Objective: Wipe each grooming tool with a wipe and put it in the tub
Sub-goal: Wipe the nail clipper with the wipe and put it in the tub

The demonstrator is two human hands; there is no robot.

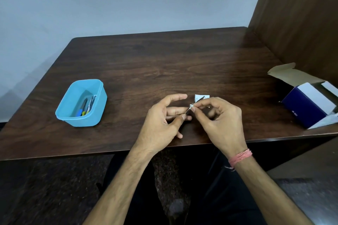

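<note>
Head view: slim, dark, pointed tool (198, 101); wipe-pinched.

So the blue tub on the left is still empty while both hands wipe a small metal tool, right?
Not quite: the head view shows the blue tub already holds several tools. The rest stands: the left hand holds the small metal tool while the right hand wipes it.

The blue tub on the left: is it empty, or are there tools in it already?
Not empty. The blue tub stands upright, lidless, with several slim tools lying against its inner right wall; their exact number cannot be told.
</note>
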